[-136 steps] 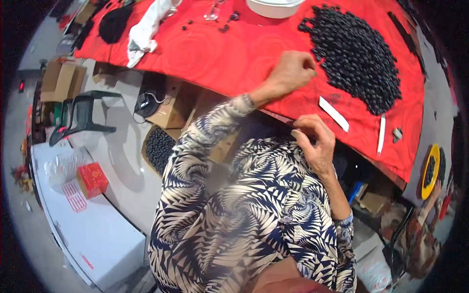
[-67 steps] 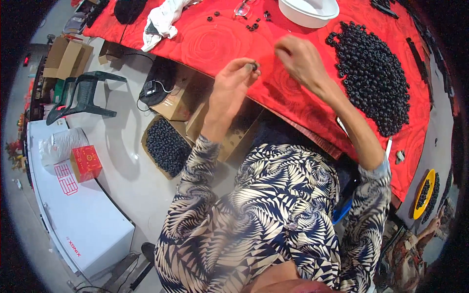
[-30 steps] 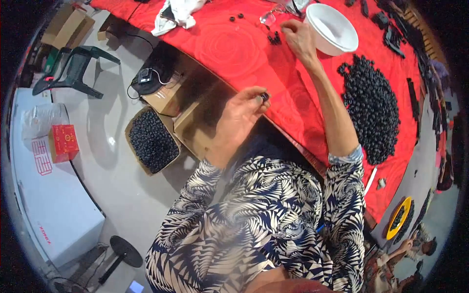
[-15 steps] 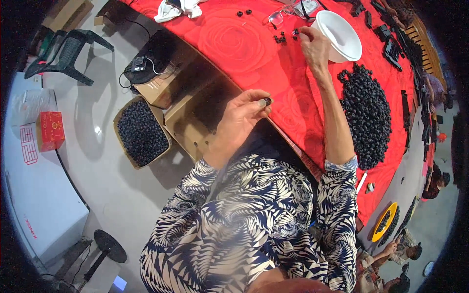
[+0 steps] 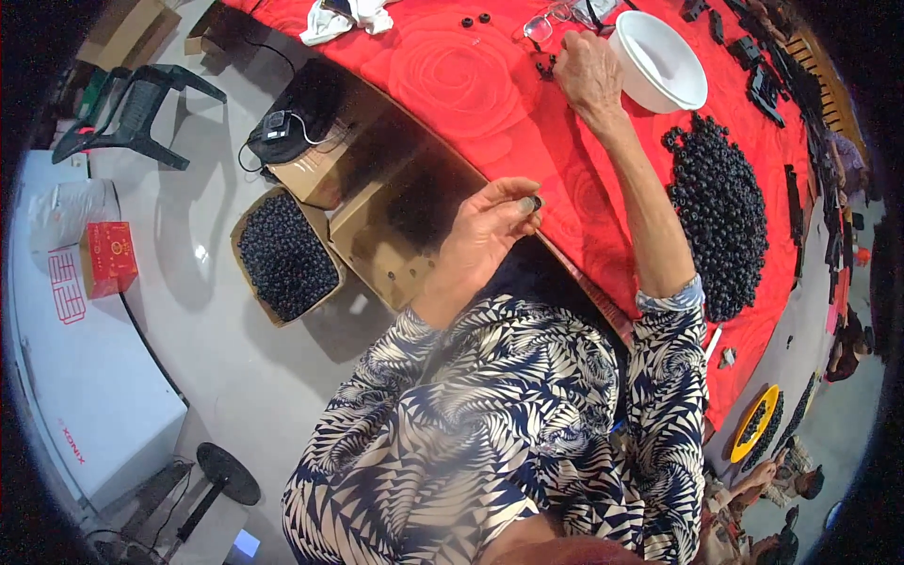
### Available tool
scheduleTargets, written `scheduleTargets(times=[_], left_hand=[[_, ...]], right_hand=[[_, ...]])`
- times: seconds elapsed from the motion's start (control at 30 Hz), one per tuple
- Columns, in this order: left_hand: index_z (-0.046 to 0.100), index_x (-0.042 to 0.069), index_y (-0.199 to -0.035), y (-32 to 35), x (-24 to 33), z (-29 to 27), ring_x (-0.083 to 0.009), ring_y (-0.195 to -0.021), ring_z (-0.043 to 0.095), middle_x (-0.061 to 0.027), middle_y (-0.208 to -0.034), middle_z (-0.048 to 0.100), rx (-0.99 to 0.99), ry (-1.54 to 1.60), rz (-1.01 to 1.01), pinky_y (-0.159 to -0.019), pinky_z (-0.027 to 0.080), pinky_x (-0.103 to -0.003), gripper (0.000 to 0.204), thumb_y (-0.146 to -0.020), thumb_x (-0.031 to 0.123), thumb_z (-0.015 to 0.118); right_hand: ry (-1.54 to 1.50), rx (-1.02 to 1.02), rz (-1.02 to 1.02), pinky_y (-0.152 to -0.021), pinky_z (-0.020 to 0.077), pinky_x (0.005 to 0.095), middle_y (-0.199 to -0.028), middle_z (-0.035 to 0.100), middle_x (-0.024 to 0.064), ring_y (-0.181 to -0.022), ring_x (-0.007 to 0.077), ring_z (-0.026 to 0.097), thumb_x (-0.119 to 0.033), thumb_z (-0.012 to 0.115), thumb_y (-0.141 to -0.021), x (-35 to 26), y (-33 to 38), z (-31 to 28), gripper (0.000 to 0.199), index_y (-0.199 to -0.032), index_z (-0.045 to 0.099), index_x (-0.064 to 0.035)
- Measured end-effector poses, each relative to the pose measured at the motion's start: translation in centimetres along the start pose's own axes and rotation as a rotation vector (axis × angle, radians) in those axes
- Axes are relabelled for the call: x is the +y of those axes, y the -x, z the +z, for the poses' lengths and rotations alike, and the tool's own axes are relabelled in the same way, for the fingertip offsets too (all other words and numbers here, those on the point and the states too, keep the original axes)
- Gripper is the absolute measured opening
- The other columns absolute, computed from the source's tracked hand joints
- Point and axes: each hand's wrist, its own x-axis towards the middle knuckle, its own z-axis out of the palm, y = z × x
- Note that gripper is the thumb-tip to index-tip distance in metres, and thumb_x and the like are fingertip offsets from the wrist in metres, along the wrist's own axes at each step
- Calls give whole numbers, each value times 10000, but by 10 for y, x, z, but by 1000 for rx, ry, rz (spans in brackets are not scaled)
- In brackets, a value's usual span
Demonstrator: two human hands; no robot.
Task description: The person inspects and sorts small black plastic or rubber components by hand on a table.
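while the left hand (image 5: 485, 231) pinches one small black ring (image 5: 535, 201) between thumb and finger, just over the table edge, the right hand (image 5: 589, 71) reaches far and its fingers close on a few loose rings (image 5: 544, 66) beside the white bowl (image 5: 659, 61). i judge the work is far from finished: a big pile (image 5: 720, 212) of rings lies on the red cloth (image 5: 471, 75), and a box (image 5: 282, 254) on the floor is full of them. the floor is grey concrete, with open cartons (image 5: 377, 226), a dark chair (image 5: 132, 104) and a white cabinet (image 5: 85, 377) nearby.
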Motion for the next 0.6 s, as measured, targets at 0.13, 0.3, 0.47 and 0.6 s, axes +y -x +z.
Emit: scheduleTargets(times=[0.13,0.3,0.47,0.6], left_hand=[[576,-9,-1022,-4,-1,-3,-175,-894,597,-91,-971,620,5,-26,-11,-862,475,-291,202,-822,20,566],[564,-19,-981,4,3,5,-165,-786,586,-107,-907,616,-49,-39,55,-725,479,-252,156,-827,1,546],[565,-18,-986,2,-13,17,-167,-796,587,-116,-939,609,-143,-44,-25,-736,483,-256,161,-826,4,561],[568,-14,-994,3,-26,23,-166,-824,590,-116,-943,607,-169,-115,-144,-757,487,-256,173,-821,-1,569]], right_hand=[[-328,0,-55,-685,487,335,-769,624,149,-705,273,617,-100,596,-747,-20,16,-61,131,-839,620,-10],[-903,-263,413,-635,483,275,-783,642,88,-702,160,612,-99,636,-762,-54,90,-140,164,-883,624,11],[-1252,-218,832,-645,468,193,-791,635,35,-721,74,583,-11,627,-793,-66,163,-186,98,-890,627,6],[-1379,-89,965,-653,473,200,-840,631,52,-739,86,589,7,623,-792,-63,188,-192,99,-890,628,14]])
